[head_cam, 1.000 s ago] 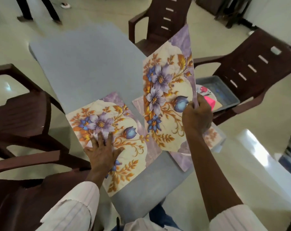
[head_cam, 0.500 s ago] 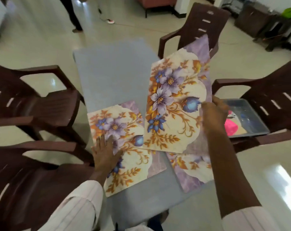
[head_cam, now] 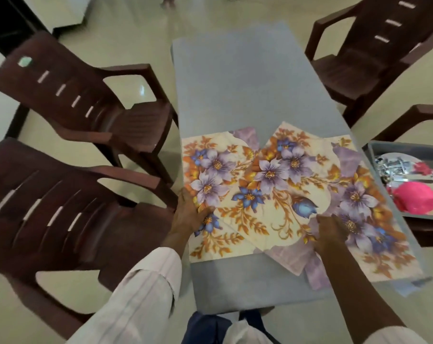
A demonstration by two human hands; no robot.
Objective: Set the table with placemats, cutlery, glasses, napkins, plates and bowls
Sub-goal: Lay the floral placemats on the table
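1. Three floral mats lie at the near end of the table (head_cam: 247,83). The left mat (head_cam: 210,175) is flat and square to the left edge. The right mat (head_cam: 369,219) runs along the right edge. The middle mat (head_cam: 280,194) lies askew across both, overlapping each.
2. The left hand (head_cam: 189,217) is on the left mat's outer edge, fingers close together and flat on it, pressing rather than gripping. That makes a good anchor.
3. The right hand (head_cam: 331,234) is at the middle mat's near right corner. Its back faces the camera and hides the fingers, so I cannot tell whether they pinch the mat or just rest on it.
4. My read is that the step in hand is placing the middle mat. The far half of the table is bare grey, which looks like the likely spot for it.
5. To do it well, lift the mat clear rather than drag it, because dragging would pull the two mats beneath out of line.
6. Keep the left mat pinned, then square the moved mat to the table edge.
7. Watch the right mat, which sits right at the table's edge, so a tug could slide it off.
8. The tray (head_cam: 409,147) on the chair to the right holds cutlery (head_cam: 394,167) and something pink, which will be needed for later steps.
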